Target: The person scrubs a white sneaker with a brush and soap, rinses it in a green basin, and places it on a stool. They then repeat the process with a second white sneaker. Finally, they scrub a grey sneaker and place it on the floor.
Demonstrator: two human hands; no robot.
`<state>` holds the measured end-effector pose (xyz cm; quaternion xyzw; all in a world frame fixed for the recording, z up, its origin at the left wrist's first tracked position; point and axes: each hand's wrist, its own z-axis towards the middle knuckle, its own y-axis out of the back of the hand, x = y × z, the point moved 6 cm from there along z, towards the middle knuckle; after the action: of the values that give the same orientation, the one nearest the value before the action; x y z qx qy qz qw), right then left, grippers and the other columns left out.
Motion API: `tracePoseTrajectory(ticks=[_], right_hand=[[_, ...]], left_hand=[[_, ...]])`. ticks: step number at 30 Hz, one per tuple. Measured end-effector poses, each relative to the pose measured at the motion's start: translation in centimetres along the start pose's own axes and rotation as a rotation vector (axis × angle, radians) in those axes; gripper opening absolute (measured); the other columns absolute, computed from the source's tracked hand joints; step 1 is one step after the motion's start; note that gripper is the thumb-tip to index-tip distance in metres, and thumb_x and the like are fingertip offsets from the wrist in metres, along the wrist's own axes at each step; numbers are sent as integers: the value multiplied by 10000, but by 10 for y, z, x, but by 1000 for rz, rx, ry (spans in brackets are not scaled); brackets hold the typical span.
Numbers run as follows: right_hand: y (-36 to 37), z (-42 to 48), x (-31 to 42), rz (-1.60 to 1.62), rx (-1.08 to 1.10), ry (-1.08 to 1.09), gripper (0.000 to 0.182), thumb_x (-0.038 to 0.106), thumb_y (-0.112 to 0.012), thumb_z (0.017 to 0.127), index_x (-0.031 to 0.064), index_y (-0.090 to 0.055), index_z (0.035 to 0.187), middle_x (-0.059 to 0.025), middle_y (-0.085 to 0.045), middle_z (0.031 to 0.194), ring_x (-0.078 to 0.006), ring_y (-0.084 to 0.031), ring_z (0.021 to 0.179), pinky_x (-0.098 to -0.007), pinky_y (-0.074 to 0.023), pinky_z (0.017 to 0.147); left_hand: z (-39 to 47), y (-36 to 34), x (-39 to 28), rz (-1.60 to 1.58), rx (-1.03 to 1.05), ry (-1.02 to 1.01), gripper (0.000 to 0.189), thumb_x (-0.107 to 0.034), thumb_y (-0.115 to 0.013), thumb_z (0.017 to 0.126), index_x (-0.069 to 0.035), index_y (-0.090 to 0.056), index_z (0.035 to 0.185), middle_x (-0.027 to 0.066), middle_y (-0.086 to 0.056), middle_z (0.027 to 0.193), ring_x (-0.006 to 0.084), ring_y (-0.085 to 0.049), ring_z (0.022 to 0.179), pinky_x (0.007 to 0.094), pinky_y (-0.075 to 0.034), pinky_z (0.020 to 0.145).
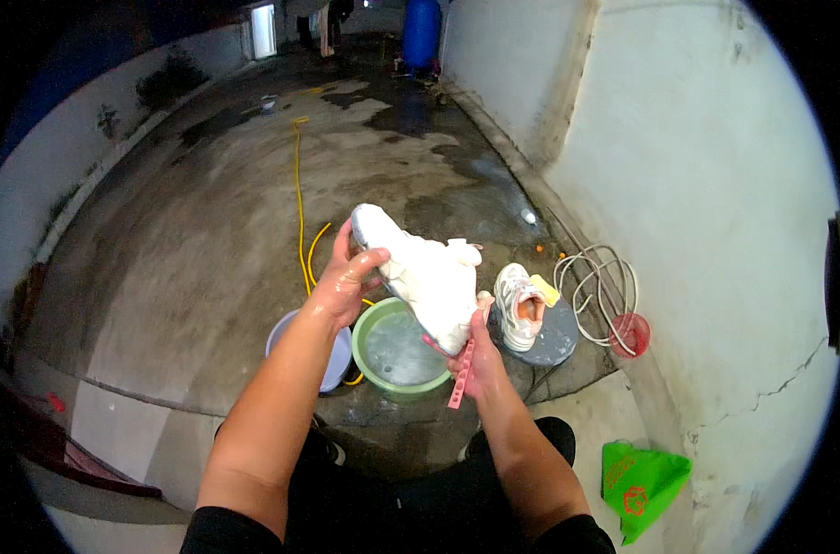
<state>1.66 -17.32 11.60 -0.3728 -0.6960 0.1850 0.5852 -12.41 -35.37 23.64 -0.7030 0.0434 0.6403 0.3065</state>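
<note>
My left hand point(343, 284) grips the toe end of a white shoe point(430, 277), thumb along its side. At the heel end, my right hand point(481, 363) supports the same shoe and also has a pink strip-like handle with holes point(463, 375) in it, probably a brush; its far end is hidden. The shoe is held tilted above a green basin point(371, 377) of cloudy water. To the right, a second white shoe point(514, 305) with an orange insole sits on a round grey stool or lid point(551, 339). A yellow piece point(546, 291), perhaps a sponge, lies against it.
A pale purple basin point(336, 367) stands left of the green one, near a yellow hose point(298, 208). By the right wall point(704, 173) are a coiled pale hose point(627, 270) and a red bucket point(630, 334). A green bag point(645, 485) lies lower right. A blue barrel point(421, 34) stands far back.
</note>
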Motion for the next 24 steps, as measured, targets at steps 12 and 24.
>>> tracePoseTrajectory(ticks=[12,24], right_hand=[[-4,-6,4,-74,-40,154,580,480,-503,1023,199,-356,1509,-38,-586,1298,-10,-467,587,-154,-306,372],[22,5,1,-84,-57,229,420,357,-554,1026,141,-462,1374,-8,-637,1202,-46,-534,684,-195,-356,434]], left_hand=[[11,20,11,-48,-245,-156,513,-299,-742,881,-18,-522,1249,68,-601,1070,167,-582,985,300,-463,865],[5,11,12,-198,-98,-64,529,-426,-472,1043,-128,-417,1477,84,-551,1344,243,-534,1232,413,-425,1053]])
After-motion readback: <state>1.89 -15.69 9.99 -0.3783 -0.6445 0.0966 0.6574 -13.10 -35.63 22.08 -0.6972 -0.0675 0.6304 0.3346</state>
